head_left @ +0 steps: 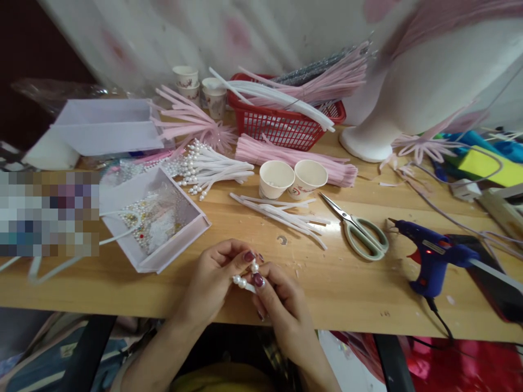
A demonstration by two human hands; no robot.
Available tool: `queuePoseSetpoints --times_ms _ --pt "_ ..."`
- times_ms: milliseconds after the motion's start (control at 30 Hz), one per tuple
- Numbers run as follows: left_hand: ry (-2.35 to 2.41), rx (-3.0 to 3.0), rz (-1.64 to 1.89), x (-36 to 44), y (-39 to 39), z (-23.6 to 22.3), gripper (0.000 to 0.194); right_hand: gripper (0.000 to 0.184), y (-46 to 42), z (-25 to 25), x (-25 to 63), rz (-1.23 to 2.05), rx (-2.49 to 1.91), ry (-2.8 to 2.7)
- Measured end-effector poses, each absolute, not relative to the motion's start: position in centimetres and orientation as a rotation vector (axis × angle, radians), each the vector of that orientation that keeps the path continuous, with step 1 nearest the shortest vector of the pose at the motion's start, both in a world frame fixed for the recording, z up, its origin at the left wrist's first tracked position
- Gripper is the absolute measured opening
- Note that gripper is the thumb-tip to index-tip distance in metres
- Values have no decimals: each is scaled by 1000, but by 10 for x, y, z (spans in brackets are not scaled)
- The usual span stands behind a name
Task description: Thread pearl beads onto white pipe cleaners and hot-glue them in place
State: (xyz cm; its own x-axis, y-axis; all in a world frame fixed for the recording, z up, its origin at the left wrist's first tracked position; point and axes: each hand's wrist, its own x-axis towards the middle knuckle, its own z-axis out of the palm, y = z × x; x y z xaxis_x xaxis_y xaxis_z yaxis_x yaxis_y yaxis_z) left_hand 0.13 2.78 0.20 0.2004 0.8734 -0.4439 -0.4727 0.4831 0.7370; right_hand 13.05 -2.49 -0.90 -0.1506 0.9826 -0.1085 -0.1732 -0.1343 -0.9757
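Observation:
Close to the table's front edge, my left hand (216, 275) and my right hand (284, 299) meet, both with fingers closed. Between their fingertips are white pearl beads (255, 267). My right hand pinches a short white pipe cleaner (249, 287) with two more pearl beads (239, 281) at its tip. My left thumb and forefinger press at the upper beads; the fingers hide part of the join. Beyond the hands lie loose white pipe cleaners (281, 213) and a bundle of pearl-tipped white pipe cleaners (220, 169).
A lidless box (192, 228) of loose beads stands left. Two paper cups (277, 179), scissors (365, 239) and a blue glue gun (433, 261) with a lit red light lie right. Behind are pink pipe cleaners (294, 158), a red basket (278, 128) and a white mannequin head (429, 81).

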Motion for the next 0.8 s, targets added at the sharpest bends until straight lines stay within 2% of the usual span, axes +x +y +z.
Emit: queuePoseSetpoints --times_ms 367,633,800 --pt "875 491 987 -3 25 5 36 35 -27 -16 133 1441 -1113 -1062" --pt "985 831 1090 -10 21 -9 19 31 -29 -19 132 1447 -1051 -956" --pt "879 772 982 -13 24 -6 18 30 -28 -19 131 1408 -1091 -1046"
